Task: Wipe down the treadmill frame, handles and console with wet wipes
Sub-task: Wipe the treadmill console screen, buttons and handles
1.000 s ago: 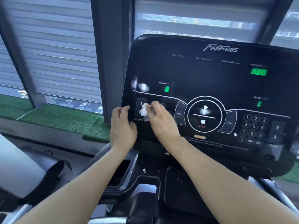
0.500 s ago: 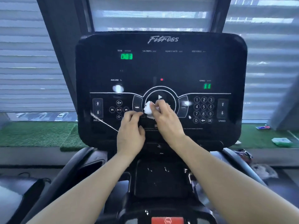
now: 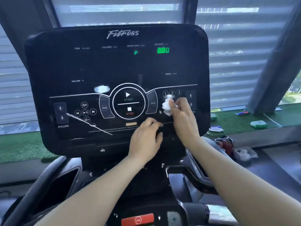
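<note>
Right hand (image 3: pixel 182 116) and wadded wet wipe (image 3: pixel 167 107) cover the number keypad (image 3: pixel 172 92) below its top row; only 1, 2, 3 legible. Left hand (image 3: pixel 145 137) hides part of the small warning text (image 3: pixel 112 129), itself too blurred to read. Red stop button (image 3: pixel 138 219) cut off at 6 o'clock frame edge. Packets on the green turf (image 3: pixel 231 118) at 3 o'clock too small to identify.

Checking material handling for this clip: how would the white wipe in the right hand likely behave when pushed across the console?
The wipe is crumpled into a wad in the right hand, so it is probably soft and floppy, not stiff. It looks very light. Pushed over the glossy console, it would likely slide easily and deform under the fingers.
</note>
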Tool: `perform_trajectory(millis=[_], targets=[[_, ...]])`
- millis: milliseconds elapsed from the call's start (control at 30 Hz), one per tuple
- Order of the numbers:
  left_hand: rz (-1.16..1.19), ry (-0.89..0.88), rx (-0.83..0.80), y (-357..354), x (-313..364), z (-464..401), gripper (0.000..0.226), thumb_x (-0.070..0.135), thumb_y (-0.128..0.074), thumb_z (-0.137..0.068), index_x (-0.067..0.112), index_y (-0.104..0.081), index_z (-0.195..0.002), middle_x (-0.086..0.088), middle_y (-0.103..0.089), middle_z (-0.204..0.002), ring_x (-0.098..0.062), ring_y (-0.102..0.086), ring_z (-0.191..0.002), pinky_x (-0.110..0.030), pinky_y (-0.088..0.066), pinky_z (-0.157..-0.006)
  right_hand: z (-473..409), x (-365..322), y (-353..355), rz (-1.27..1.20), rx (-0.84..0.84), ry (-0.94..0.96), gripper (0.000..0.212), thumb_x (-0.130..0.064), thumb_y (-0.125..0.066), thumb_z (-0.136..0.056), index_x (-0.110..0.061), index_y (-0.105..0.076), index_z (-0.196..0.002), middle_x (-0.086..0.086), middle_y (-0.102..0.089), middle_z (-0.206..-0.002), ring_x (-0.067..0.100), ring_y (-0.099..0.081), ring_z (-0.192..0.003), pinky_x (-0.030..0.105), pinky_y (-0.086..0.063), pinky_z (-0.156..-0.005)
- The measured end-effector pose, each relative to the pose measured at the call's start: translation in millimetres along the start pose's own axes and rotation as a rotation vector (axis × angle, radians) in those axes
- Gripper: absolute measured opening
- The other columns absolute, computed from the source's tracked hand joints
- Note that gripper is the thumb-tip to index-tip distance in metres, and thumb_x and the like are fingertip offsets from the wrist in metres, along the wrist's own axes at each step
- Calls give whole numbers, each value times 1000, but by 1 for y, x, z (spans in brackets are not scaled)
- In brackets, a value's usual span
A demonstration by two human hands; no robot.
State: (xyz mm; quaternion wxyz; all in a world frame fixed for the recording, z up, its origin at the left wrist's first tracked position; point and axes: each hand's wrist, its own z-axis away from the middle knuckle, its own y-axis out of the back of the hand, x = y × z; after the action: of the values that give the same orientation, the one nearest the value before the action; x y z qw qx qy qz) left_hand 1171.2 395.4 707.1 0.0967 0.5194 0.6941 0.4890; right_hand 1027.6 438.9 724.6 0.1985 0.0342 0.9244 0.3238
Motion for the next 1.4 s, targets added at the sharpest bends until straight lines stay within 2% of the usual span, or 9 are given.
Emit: perform_trajectory(millis=[133, 267, 400, 533, 733, 833, 967, 1167, 1400], targets=[[-58, -11, -107, -13, 12, 1, 32, 33, -51, -95, 24, -57, -125, 12, -49, -119, -10, -49, -111, -24, -41, -84, 6, 24, 6, -41, 48, -176, 30, -51, -40, -96, -24, -44, -84, -8, -52, -81, 13, -48, -73, 31, -35, -63], [-70, 24, -101, -17, 15, -1, 27, 34, -52, -95, 26, -60, -120, 13, -54, -112, -8, -49, -109, -23, -41, -77, 5, 40, 14, -34, 76, -284, 33, -47, -33, -100, -18, -47, -100, -24, -47, -81, 2, -47, -68, 22, -30, -57], [-80, 46, -105, -16, 15, -5, 23, 32, -56, -94, 24, -65, -114, 12, -58, -103, -9, -54, -102, -23, -41, -72, -12, 42, 30, -151, 154, -442, 24, -45, -36, -97, -22, -40, -90, -6, -49, -75, 19, -45, -67, 34, -31, -59], [-100, 71, -114, -16, 18, -7, 21, 31, -58, -93, 24, -65, -111, 11, -60, -103, -10, -56, -101, -22, -38, -69, -7, 49, 33, -316, 161, -531, 23, -44, -36, -98, -25, -40, -86, -7, -46, -73, 16, -43, -64, 35, -31, -60], [-144, 78, -101, -17, 21, -5, 21, 33, -57, -93, 26, -66, -110, 11, -61, -106, -10, -56, -102, -23, -38, -68, 47, 77, 16, -351, 80, -653, 29, -30, -32, -103, -10, -51, -112, -29, -45, -83, -4, -44, -70, 3, -31, -65], [-154, 76, -88, -16, 21, -5, 20, 33, -56, -93, 26, -66, -110, 11, -62, -106, -9, -56, -102, -23, -36, -67, 33, 70, 24, -316, 60, -655, 21, -23, -34, -101, -10, -50, -107, -18, -51, -91, 7, -50, -76, 20, -32, -64], [-165, 71, -95, -15, 22, -4, 21, 33, -55, -94, 26, -65, -111, 11, -61, -106, -10, -56, -102, -23, -37, -68, 5, 51, 33, -320, 74, -610, 27, -36, -31, -102, -12, -41, -96, -32, -46, -69, -3, -43, -52, 24, -26, -52], [-167, 65, -98, -15, 20, -3, 21, 35, -54, -94, 27, -65, -110, 11, -61, -105, -10, -56, -102, -28, -46, -72, 49, 44, 34, -298, 2, -535, 31, -51, -33, -98, -24, -42, -87, -4, -51, -80, 19, -47, -70, 36, -33, -62], [-145, -12, -184, -8, 12, -4, 28, 29, -51, -96, 28, -60, -122, 14, -57, -116, -8, -52, -111, -26, -46, -78, 36, 41, 30, -201, -32, -506, 25, -25, -28, -101, -12, -50, -101, 5, -53, -92, 23, -39, -72, 35, -29, -60]])
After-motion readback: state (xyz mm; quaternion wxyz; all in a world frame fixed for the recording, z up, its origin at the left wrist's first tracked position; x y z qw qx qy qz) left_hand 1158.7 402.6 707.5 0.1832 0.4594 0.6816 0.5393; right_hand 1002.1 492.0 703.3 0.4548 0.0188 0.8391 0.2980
